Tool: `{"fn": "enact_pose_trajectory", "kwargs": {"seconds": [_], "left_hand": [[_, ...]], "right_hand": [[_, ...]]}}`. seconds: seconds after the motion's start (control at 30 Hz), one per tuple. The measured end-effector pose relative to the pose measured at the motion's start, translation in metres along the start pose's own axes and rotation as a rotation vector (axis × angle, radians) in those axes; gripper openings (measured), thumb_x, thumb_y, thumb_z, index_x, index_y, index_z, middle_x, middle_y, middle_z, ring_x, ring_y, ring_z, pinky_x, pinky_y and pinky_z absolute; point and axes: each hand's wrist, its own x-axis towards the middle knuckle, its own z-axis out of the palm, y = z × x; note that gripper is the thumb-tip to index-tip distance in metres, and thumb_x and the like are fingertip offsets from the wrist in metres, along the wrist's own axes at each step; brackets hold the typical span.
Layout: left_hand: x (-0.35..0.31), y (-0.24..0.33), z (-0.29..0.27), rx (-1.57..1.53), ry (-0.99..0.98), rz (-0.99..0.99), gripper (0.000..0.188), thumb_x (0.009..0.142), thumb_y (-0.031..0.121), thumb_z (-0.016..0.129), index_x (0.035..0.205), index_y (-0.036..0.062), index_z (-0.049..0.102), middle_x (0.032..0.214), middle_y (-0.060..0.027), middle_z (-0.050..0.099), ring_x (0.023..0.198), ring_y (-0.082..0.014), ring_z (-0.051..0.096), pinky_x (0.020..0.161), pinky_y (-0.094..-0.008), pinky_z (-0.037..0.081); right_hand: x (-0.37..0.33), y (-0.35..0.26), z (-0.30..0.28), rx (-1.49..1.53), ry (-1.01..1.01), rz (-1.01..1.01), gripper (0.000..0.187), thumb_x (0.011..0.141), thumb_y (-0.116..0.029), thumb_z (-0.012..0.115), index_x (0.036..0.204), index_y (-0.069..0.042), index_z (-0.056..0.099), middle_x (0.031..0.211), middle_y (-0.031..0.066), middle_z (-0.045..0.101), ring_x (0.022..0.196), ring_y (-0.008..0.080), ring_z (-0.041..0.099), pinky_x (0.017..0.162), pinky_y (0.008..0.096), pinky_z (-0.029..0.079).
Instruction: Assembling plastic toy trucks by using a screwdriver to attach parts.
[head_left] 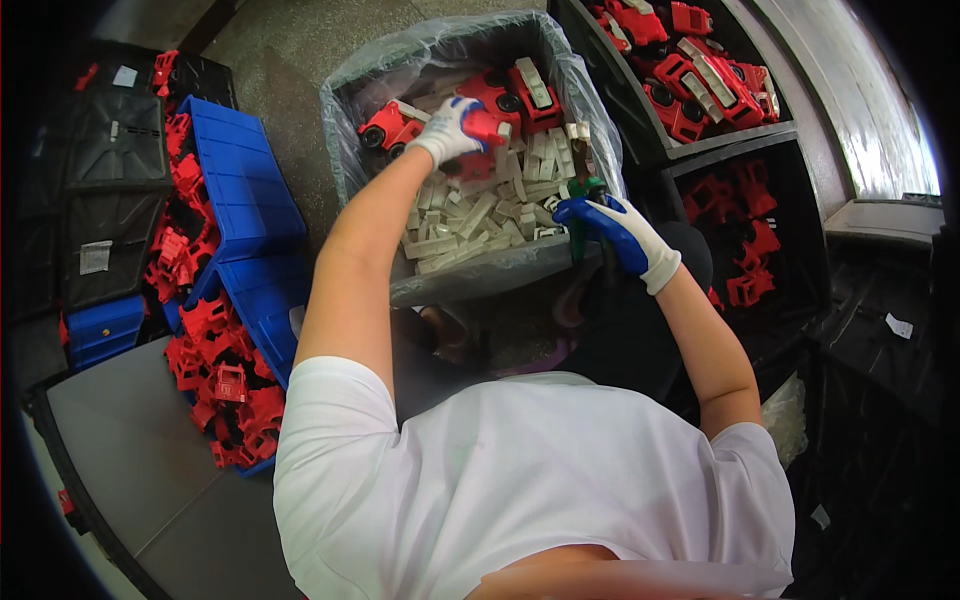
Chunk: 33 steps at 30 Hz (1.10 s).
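Note:
My left hand point(450, 132), in a white and blue glove, is closed on a red plastic toy vehicle part point(484, 128), slightly blurred, over the bin. In my right hand point(622, 232), gloved in blue and white, is a green hand tool point(578, 240). Its exact kind is partly hidden by the fingers. Both hands are over a bin lined with clear plastic point(345, 130). Pale plastic pieces point(470, 215) are heaped inside. Red toy trucks with black wheels point(385, 126) lie at the bin's far side, one topped by a pale piece point(537, 85).
On the left, blue crates point(235, 160) hold red plastic bodies point(225, 385), beside stacked black crates point(115, 140). A black crate point(650, 125) of red toy trucks stands at the right, above another dark crate point(800, 240) with red parts. A grey panel point(130, 450) lies at lower left.

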Motion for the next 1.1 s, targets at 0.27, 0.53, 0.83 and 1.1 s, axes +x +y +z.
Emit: {"fn": "enact_pose_trajectory", "kwargs": {"seconds": [0.27,0.53,0.83,1.1], "left_hand": [[-0.056,0.012,-0.089,-0.784,-0.316,-0.118,0.053,0.077,0.018,0.078,0.121,0.0028,0.054,0.110,-0.0029,0.058,0.103,-0.0112,0.053,0.093,-0.0271,0.043],[-0.135,0.095,-0.161,-0.530,-0.722,-0.180,0.040,0.078,0.012,0.073,0.114,0.0042,0.057,0.099,-0.0017,0.061,0.091,-0.0084,0.056,0.084,-0.0241,0.045],[-0.173,0.130,-0.161,-0.349,-0.722,-0.157,0.041,0.072,0.019,0.076,0.105,0.0042,0.058,0.096,-0.0023,0.059,0.090,-0.0097,0.053,0.079,-0.0252,0.044],[-0.187,0.172,-0.159,-0.114,-0.659,-0.060,0.048,0.065,0.025,0.081,0.102,0.0030,0.059,0.094,-0.0076,0.061,0.088,-0.0148,0.056,0.076,-0.0288,0.046]], "right_hand": [[-0.002,0.029,-0.005,-0.596,0.100,-0.094,0.043,0.086,-0.035,0.065,0.115,-0.004,0.061,0.111,0.0134,0.059,0.107,0.0265,0.057,0.092,0.0342,0.044],[-0.033,0.013,0.034,-1.054,-0.160,-0.208,0.042,0.086,-0.032,0.067,0.118,-0.006,0.059,0.122,0.0154,0.053,0.111,0.0321,0.054,0.097,0.0370,0.042],[-0.075,-0.002,0.059,-1.318,-0.213,-0.030,0.058,0.086,-0.051,0.058,0.122,-0.004,0.057,0.125,0.0169,0.055,0.117,0.0310,0.053,0.100,0.0375,0.041],[-0.095,0.011,0.062,-1.205,-0.251,-0.056,0.056,0.086,-0.049,0.059,0.122,-0.007,0.057,0.121,0.0179,0.054,0.113,0.0336,0.053,0.099,0.0401,0.041]]}}
